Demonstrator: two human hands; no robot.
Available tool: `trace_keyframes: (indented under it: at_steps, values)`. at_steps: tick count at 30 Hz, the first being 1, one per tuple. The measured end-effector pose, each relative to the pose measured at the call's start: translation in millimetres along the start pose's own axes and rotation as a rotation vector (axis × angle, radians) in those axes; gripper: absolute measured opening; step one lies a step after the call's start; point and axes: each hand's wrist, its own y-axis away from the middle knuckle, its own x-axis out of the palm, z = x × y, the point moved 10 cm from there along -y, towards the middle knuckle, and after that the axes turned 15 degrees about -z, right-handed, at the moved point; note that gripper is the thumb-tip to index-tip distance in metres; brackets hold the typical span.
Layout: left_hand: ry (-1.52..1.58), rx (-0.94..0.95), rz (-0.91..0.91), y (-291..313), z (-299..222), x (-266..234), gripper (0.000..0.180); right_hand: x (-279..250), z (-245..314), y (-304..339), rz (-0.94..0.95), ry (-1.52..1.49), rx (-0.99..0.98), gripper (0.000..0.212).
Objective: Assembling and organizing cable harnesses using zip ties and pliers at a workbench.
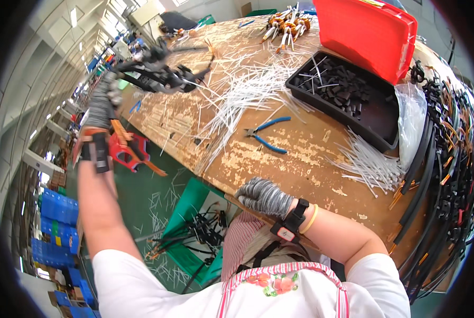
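Note:
My left hand (103,100), in a grey knit glove, is raised beyond the table's left edge and closed round a bundle of black cables (157,74). Motion smears both hand and bundle. The bundle reaches out over the tabletop, while orange-ended wires (123,132) hang beside my wrist. At the near edge of the worn wooden table (300,172) rests my gloved right hand (263,196), its fingers curled; its palm side is hidden. Blue-handled cutting pliers (271,134) lie on the wood beyond that hand, apart from it.
White cable ties (247,93) are strewn mid-table, with another pile (369,164) at the right. A black tray (348,119) holds small black parts below a red bin (367,37). Black cables (433,175) crowd the right edge. On the floor stands a green crate (186,206) with cables.

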Motion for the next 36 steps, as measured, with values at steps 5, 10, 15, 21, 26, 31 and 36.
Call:
trace_keyframes:
  at_steps: [5, 10, 15, 21, 26, 31, 36]
  values:
    - [-0.311, 0.033, -0.154, -8, 141, 11, 0.023, 3, 6, -1, 0.063, 0.054, -0.01, 0.02]
    - [-0.823, -0.054, -0.283, 5, 214, -65, 0.028, 2, 6, -4, 0.059, 0.027, 0.005, 0.02]
    - [-1.827, 0.24, -0.129, 6, 231, -101, 0.045, 5, 1, -5, 0.04, 0.035, -0.011, 0.02]
    - [-1.878, -0.088, -0.126, 6, 244, -123, 0.058, 9, 4, -6, 0.025, -0.007, -0.019, 0.019]
    - [-1.697, 0.681, -0.117, 12, 197, 20, 0.079, 3, 2, -4, 0.063, 0.031, 0.001, 0.018]
    - [-1.611, 1.032, 0.102, -10, 201, 74, 0.08, 2, 6, -6, 0.024, -0.01, -0.006, 0.018]
    - [-1.721, 0.666, 0.162, -30, 217, 72, 0.061, 2, -1, -5, 0.003, -0.012, -0.006, 0.021]
